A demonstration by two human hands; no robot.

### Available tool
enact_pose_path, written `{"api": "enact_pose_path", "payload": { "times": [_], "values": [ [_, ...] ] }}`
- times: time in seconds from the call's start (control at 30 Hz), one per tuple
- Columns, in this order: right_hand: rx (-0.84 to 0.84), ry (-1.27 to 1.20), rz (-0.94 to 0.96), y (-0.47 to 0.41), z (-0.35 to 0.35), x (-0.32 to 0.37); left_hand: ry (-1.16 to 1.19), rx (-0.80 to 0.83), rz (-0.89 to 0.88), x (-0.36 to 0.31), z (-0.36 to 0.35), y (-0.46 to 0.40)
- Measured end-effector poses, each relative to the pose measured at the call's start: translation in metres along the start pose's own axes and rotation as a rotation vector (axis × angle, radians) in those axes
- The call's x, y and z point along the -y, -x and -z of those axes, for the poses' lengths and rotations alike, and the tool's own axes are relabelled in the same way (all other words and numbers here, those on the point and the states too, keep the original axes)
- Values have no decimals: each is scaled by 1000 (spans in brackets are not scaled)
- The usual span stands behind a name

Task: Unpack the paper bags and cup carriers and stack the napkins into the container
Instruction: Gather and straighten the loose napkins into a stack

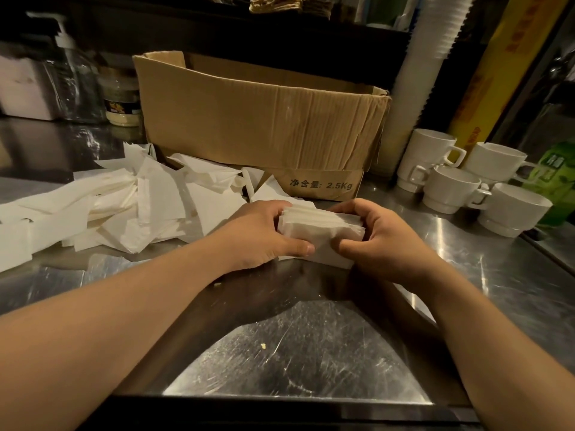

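While we grip napkin stack [320, 233] between left hand [264, 234] and right hand [382, 241], fingers curled round its ends, loose napkins [124, 200] lie left of hands, cardboard box [258, 126] just beyond.

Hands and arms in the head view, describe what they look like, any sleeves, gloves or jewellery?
Both forearms are bare right up to the frame edges, so no sleeves show. The left hand and right hand wear no gloves. No rings, watch or bracelets are visible on the fingers or wrists that show. Fingernails look short and unpainted. The light is dim and yellowish.
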State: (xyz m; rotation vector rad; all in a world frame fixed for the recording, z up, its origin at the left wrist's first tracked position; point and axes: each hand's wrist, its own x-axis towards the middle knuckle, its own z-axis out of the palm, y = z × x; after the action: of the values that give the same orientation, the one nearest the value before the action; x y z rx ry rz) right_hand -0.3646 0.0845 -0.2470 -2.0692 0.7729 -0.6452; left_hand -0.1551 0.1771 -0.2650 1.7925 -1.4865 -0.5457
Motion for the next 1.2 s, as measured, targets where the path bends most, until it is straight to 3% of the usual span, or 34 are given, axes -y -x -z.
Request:
{"api": "enact_pose_path", "payload": {
  "times": [0.43,0.6,0.7,0.87,1.0,1.2],
  "values": [
    [69,55,-128,1,4,4,54,70,-14,5,1,-2],
    [179,104,-146,-2,-1,-2,-46,160,-64,5,-3,-5],
    [100,76,-64,-3,-3,-5,-23,175,-121,5,-1,-3],
    [-37,17,-21,-3,0,-5,-17,103,-68,0,0,0],
    [-126,296,190,2,-7,-2,-16,85,-40,-3,-1,0],
    [-10,761,281,1,-26,18,-43,104,-32,-5,-1,0]
  ]
}}
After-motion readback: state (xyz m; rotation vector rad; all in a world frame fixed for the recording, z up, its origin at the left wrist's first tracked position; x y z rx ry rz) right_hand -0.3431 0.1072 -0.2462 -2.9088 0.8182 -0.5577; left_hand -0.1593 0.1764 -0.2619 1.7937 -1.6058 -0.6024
